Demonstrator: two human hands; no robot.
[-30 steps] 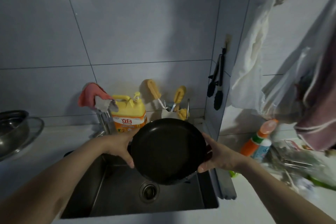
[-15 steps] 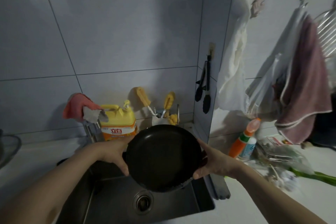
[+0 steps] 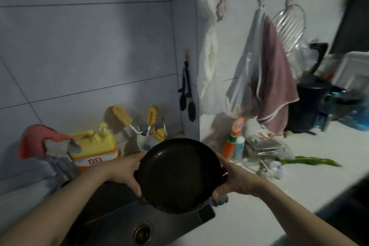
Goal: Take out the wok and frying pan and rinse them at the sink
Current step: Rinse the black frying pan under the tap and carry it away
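Frying pan point(image 3: 178, 174) is hanging above the sink's point(image 3: 111, 211) right rear corner, tilted, inner face toward the camera; handle hidden. Left hand point(image 3: 124, 172) and right hand point(image 3: 234, 180) are gripping opposite rims. Basin beneath is lying open around the drain point(image 3: 142, 233).

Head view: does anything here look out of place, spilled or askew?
One oddity: a long green pepper lies loose on the white counter beside a crumpled clear bag, not in a bowl. Otherwise normal: both hands, left and right, hold the frying pan tilted above the sink.
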